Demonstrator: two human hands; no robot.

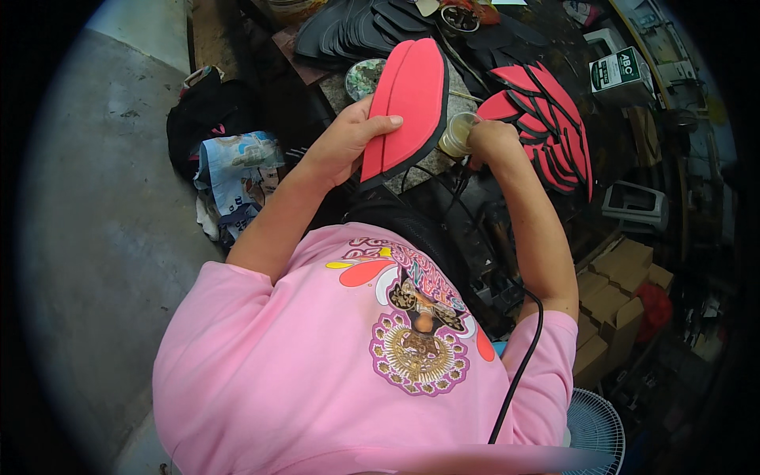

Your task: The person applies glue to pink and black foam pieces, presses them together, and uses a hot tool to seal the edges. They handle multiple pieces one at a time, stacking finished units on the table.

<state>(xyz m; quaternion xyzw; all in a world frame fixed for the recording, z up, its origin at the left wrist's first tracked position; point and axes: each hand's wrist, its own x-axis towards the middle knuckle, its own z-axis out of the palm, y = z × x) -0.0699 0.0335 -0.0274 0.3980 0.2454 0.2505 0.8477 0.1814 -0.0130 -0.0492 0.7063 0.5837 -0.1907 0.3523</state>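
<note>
A red sole piece with a black underside and a stitched-looking line along it is tilted up in my left hand. My left thumb lies across its red face, and the fingers are hidden behind it. To its right, my right hand is closed beside a clear plastic cup with yellowish liquid in it. The right fingers are mostly hidden, so what they grip cannot be made out. Beyond my right hand, several similar red and black sole pieces lie in an overlapping pile.
Black sole pieces are stacked at the back. A stained round tub stands behind the held sole. A black cable hangs by my right arm. Cardboard boxes and a fan are at the right; bunched cloth is at the left.
</note>
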